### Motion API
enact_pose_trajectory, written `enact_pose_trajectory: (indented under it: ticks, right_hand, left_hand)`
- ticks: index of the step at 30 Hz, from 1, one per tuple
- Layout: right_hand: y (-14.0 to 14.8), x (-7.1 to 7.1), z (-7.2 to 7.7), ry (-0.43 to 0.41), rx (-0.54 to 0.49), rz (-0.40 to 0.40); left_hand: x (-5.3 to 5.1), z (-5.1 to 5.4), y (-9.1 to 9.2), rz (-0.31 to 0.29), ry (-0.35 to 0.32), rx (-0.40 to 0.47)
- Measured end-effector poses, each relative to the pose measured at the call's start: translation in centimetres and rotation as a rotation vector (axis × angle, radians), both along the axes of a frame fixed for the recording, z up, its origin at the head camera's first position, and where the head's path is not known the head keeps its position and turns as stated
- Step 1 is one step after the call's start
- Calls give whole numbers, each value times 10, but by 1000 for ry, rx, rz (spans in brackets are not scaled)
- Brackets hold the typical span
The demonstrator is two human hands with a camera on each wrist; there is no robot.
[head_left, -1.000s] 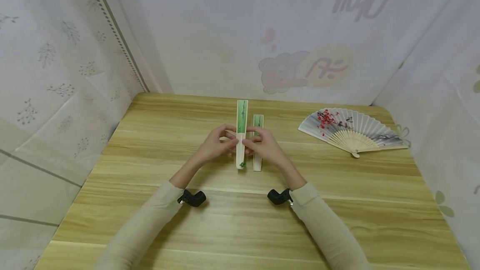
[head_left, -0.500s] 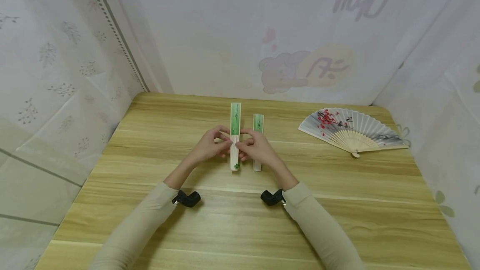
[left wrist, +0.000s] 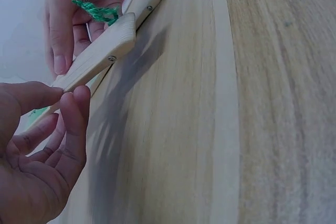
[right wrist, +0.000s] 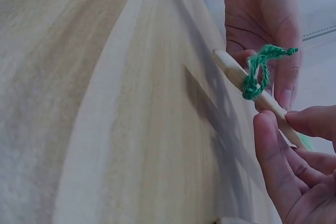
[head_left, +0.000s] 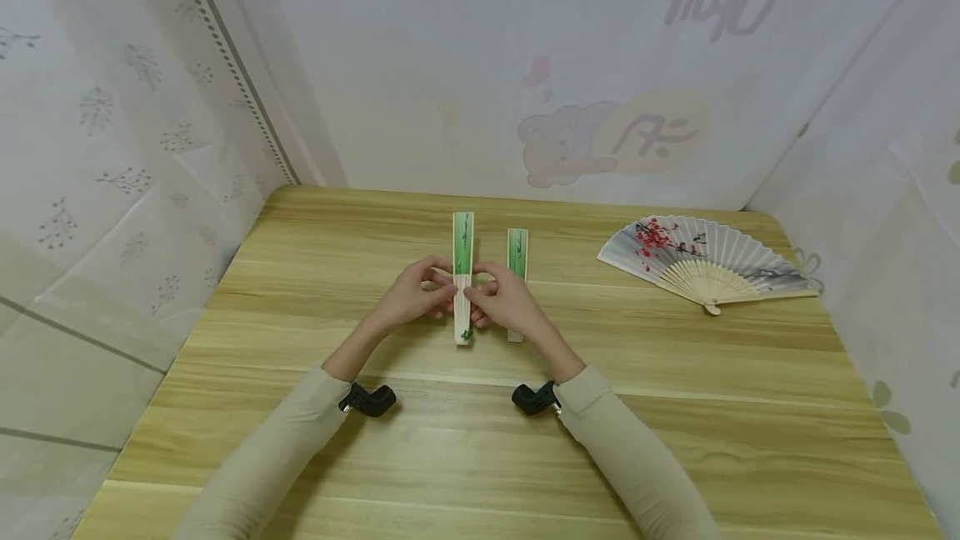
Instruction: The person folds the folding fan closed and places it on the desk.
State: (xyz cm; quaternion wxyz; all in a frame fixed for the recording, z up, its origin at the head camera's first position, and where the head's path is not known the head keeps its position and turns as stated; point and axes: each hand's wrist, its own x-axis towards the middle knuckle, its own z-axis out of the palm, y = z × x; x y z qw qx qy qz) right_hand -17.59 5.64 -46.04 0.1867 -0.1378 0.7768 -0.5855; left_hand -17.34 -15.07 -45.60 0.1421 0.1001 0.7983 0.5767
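Note:
A folded fan [head_left: 462,248], green at its far end with pale wooden ribs, is held between my two hands over the middle of the table. My left hand [head_left: 412,297] pinches its left edge between thumb and fingers. On the opposite edge my right hand [head_left: 510,304] pinches it the same way. Both wrist views show the fan raised off the wood, its shadow below; a green cord loop [right wrist: 257,74] hangs at the riveted end. A second folded green fan [head_left: 517,248] lies just right, partly hidden behind my right hand.
An unfolded grey fan [head_left: 708,261] with red blossoms lies at the right of the wooden table [head_left: 450,457]. Patterned cloth [head_left: 420,65] hangs behind the table and along both sides. Black wrist cameras [head_left: 371,400] sit on both sleeves.
Both hands have carried the held folded fan leftward and slightly nearer to me, widening the gap to the second folded fan. The fans on the table have stayed put.

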Motion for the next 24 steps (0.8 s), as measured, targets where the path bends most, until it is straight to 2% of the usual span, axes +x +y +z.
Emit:
enact_pose_trajectory:
  ticks: [10,16,24]
  right_hand:
    - [0,3,-1,34,-6,-25]
    - [-1,4,-4,55,-11,-15]
    - [-2,3,-7,48,-7,-19]
  left_hand:
    - [1,-4,-2,-19,-10,10]
    - [2,-3,-2,-25,-9,7]
    - [1,-4,-4,-26,-4,-16]
